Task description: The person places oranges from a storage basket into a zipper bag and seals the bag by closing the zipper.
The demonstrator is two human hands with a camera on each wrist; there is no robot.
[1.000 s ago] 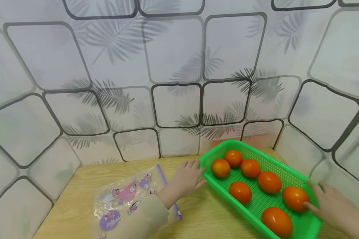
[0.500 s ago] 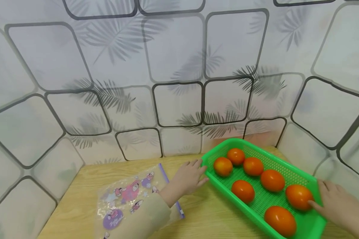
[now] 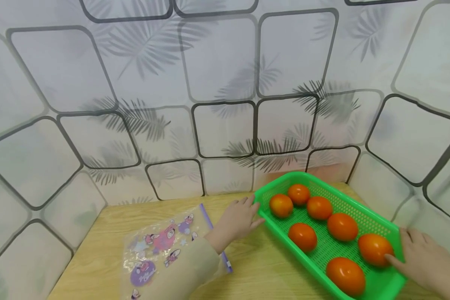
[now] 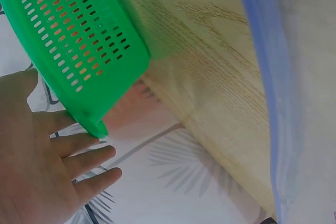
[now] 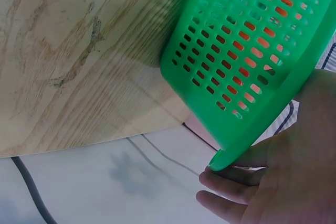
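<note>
A green perforated plastic basket (image 3: 298, 260) stands at the right of the table, holding several orange-red tomatoes (image 3: 342, 227). My left hand (image 3: 237, 218) lies at the basket's far left corner, its fingers extended and touching the outside of the rim. In the left wrist view, these fingers (image 4: 89, 162) are spread past the basket's lip. At the near right end, my right hand (image 3: 429, 258) rests against the rim, with the thumb reaching over it beside a tomato (image 3: 375, 249). The right wrist view shows the other fingers (image 5: 226, 184) loosely bent at the lip's outer side.
A clear zip bag (image 3: 161, 254) with cartoon prints and a purple slider strip lies flat on the wooden table (image 3: 93, 250), partly under the left sleeve. Patterned cloth or paper walls (image 3: 225, 129) enclose the table at the back and both sides.
The view shifts slightly, and both hands stay at the basket's ends. Two tomatoes along the near side have shifted a little left within the basket.
</note>
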